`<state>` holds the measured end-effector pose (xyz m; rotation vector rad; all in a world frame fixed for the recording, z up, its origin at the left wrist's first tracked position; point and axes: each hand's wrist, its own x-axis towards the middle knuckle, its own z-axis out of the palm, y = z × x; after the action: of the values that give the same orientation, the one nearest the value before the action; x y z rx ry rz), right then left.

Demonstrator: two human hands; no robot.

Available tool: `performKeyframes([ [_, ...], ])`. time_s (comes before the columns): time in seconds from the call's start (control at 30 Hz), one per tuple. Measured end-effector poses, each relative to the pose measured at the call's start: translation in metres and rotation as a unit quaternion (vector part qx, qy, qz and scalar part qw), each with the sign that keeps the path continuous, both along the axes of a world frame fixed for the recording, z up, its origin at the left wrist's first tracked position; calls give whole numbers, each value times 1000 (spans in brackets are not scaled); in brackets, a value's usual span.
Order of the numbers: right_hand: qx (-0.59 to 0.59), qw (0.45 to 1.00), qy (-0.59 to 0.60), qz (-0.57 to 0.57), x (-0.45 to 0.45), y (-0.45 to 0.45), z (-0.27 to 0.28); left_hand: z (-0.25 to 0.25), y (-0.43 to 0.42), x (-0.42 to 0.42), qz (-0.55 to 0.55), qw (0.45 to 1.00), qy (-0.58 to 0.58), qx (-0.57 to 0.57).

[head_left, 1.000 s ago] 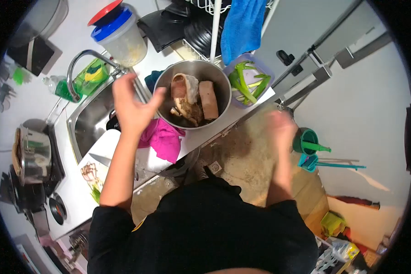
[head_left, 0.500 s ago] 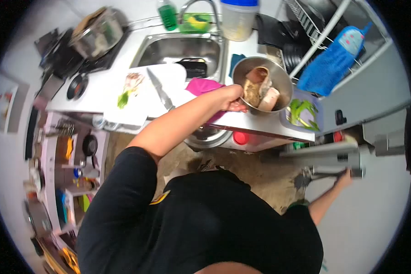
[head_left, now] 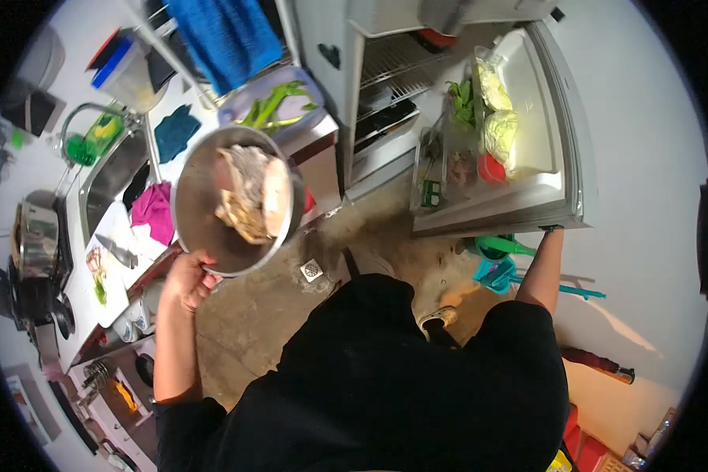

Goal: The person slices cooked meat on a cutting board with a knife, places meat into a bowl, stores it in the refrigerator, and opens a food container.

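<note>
My left hand [head_left: 187, 281] grips the near rim of a round metal bowl [head_left: 195, 206], its fingers closed on the edge. Inside the bowl lie pale and brownish chunks of meat or fish [head_left: 245, 195]; I cannot tell which. At the lower edge of the wide-open refrigerator door [head_left: 495, 216] is my right hand [head_left: 552, 236], its fingers mostly hidden behind the door. The door shelves hold wrapped pale green cabbage [head_left: 499, 134], leafy greens [head_left: 462, 105] and something red. Wire racks [head_left: 401, 67] show inside the refrigerator.
A tray of green vegetables [head_left: 279, 110] sits on the counter end, beneath a hanging blue towel [head_left: 226, 39]. Further left are the sink [head_left: 112, 182], a magenta cloth [head_left: 153, 212] and a knife [head_left: 116, 250] on a white board. A teal dustpan [head_left: 494, 275] stands below the door.
My view has swung right, toward the refrigerator. The refrigerator door has opened wide, with my right hand staying at its edge. My left hand has carried the bowl away from over the counter.
</note>
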<state>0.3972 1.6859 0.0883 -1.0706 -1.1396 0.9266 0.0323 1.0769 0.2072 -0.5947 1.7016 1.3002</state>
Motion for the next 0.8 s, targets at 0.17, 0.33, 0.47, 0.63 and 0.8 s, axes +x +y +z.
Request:
performKeyframes([
  [0.17, -25, 998, -14, -49, 61, 45, -10, -38, 160, 28, -26, 967, -226, 112],
  [0.33, -64, 994, -26, -90, 109, 80, -27, -97, 341, 5, 32, 899, -357, 251],
  [0.47, -97, 989, -38, -105, 128, 91, -45, -101, 442, -43, 124, 907, -241, 322],
  [0.63, -131, 985, -47, -106, 132, 90, -57, -147, 511, -161, 301, 851, -286, 323],
  [0.8, -157, 981, -53, -105, 130, 84, -62, -216, 517, -260, 247, 850, -124, 449],
])
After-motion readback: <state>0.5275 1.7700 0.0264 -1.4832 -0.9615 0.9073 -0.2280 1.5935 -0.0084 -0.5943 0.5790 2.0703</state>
